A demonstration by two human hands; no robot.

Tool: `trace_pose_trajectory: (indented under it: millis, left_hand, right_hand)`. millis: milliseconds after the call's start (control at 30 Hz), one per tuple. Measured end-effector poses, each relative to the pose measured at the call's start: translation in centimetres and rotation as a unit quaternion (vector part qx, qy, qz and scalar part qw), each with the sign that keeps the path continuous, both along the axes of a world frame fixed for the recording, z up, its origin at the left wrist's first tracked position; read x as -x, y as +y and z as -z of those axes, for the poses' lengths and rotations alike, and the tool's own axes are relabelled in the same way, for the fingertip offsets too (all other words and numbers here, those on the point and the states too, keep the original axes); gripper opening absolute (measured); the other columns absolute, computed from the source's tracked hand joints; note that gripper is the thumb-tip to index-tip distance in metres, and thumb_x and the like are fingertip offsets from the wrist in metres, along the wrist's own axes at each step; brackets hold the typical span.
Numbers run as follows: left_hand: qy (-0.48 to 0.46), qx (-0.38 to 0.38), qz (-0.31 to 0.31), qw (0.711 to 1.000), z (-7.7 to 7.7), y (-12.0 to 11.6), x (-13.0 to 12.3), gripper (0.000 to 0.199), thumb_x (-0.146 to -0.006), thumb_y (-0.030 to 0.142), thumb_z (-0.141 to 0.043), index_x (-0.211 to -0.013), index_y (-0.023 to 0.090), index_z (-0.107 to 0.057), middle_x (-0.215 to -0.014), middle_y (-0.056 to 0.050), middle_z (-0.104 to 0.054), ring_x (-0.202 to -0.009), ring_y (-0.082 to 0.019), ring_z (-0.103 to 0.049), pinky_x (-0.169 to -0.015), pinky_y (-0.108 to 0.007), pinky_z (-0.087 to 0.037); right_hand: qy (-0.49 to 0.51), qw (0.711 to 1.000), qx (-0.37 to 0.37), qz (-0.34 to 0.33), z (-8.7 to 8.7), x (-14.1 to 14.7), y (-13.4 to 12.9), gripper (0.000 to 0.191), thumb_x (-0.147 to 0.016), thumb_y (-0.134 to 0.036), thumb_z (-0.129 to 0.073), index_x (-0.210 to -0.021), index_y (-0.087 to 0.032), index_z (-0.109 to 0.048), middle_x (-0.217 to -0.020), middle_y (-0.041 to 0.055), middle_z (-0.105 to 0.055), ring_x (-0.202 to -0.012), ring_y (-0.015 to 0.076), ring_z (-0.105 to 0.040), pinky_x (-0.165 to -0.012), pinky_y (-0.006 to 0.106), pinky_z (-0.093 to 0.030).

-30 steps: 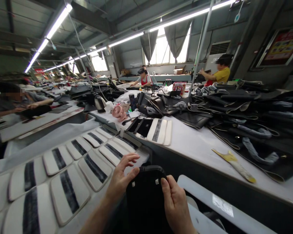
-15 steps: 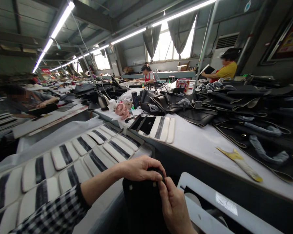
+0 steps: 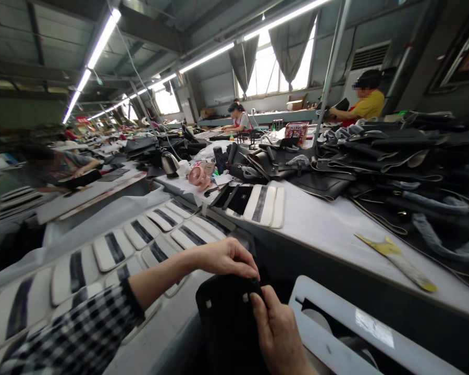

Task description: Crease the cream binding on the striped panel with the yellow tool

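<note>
A black panel (image 3: pixel 229 323) with rounded corners and two small pale marks stands upright at the bottom centre. My right hand (image 3: pixel 279 325) grips its right edge near the top corner, thumb on the near face. My left hand (image 3: pixel 226 258) reaches over from the left, its fingers curled and pinched at the top right corner of the panel. Both hands' fingertips are close together there. Rows of off-white pieces with dark stripes (image 3: pixel 115 250) lie on the surface to the left.
A white slotted frame (image 3: pixel 336 323) is at the lower right. Beyond stand a table (image 3: pixel 316 229) with a yellow-ended strip (image 3: pixel 398 263), a pink fan (image 3: pixel 199 177), a kettle (image 3: pixel 169 164) and piled black bags (image 3: pixel 379 151). Other people work at the left and back.
My left hand has risen slightly, uncovering more of the panel's top edge. My right hand stays on the right edge. The surroundings have shifted slightly with the camera.
</note>
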State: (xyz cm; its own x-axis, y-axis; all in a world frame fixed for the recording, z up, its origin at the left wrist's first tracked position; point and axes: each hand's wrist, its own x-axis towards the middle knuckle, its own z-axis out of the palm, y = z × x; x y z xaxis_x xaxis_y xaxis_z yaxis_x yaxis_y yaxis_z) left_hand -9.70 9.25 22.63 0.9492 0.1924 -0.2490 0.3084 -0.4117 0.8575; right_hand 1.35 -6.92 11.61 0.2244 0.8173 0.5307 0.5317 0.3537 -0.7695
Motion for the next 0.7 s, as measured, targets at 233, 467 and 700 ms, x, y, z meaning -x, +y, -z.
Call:
trace_pose_trajectory:
  millis: [233, 467, 700]
  left_hand:
    - [0.078, -0.133, 0.158, 0.975, -1.8, 1.1, -2.3, 0.015, -0.087, 0.022, -0.066, -0.097, 0.014, -0.073, -0.076, -0.002, -0.070, -0.069, -0.013, -0.061, -0.065, -0.019, -0.046]
    - [0.036, -0.237, 0.156, 0.958, -2.0, -0.5, -1.4, 0.014, -0.092, 0.021, -0.055, -0.094, 0.019, -0.069, -0.083, -0.003, -0.070, -0.073, -0.014, -0.062, -0.067, -0.021, -0.046]
    - [-0.001, -0.215, 0.091, 0.972, -0.9, -1.7, -0.1, 0.015, -0.092, 0.031, -0.058, -0.089, 0.018, -0.064, -0.080, -0.002, -0.065, -0.073, -0.015, -0.058, -0.067, -0.022, -0.044]
  right_hand:
    - [-0.005, 1.000, 0.000, 0.014, 0.8, 0.3, 0.2, 0.025, -0.102, -0.029, -0.038, -0.078, -0.023, -0.044, -0.051, -0.0065, -0.047, -0.037, 0.0111, -0.047, -0.042, 0.026, -0.027]
    - [-0.004, 1.000, 0.017, 0.010, 0.8, 0.1, 0.3, 0.024, -0.101, -0.028, -0.037, -0.079, -0.023, -0.044, -0.052, -0.0060, -0.047, -0.039, 0.0115, -0.047, -0.044, 0.027, -0.026]
    - [0.036, 0.997, 0.064, -0.025, 0.8, 0.3, 0.2, 0.025, -0.101, -0.032, -0.035, -0.081, -0.022, -0.045, -0.057, -0.0037, -0.048, -0.044, 0.0115, -0.046, -0.048, 0.027, -0.024]
